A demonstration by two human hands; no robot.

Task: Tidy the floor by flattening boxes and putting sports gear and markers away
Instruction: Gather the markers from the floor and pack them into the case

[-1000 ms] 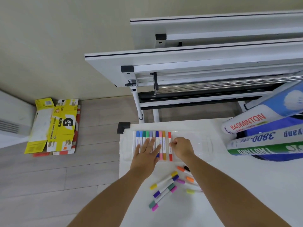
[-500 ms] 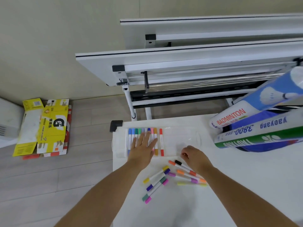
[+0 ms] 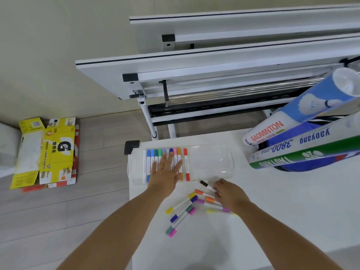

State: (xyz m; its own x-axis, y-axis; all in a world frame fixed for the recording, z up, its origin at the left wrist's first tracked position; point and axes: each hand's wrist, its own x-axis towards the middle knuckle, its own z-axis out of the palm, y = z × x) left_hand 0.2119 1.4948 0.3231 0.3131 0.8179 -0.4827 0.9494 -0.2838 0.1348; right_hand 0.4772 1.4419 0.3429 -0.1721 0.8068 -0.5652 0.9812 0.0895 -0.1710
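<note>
The left hand [image 3: 165, 176] lies flat, its fingers [image 3: 170, 158] straight and spread, pressing on the row of markers [image 3: 148, 164] in the left end of the clear tray [image 3: 210, 162] on the white counter [image 3: 272, 211]. The fingers of the right hand [image 3: 229, 193] curl round the barrel of a black-capped marker [image 3: 206, 185] just short of the tray's near edge, with loose markers [image 3: 183, 206] scattered beneath and left of them. Well left of the left fingers, flattened boxes [image 3: 52, 151] lie on the floor, and shuttlecock tubes [image 3: 292, 149] lean beyond the right ones.
</note>
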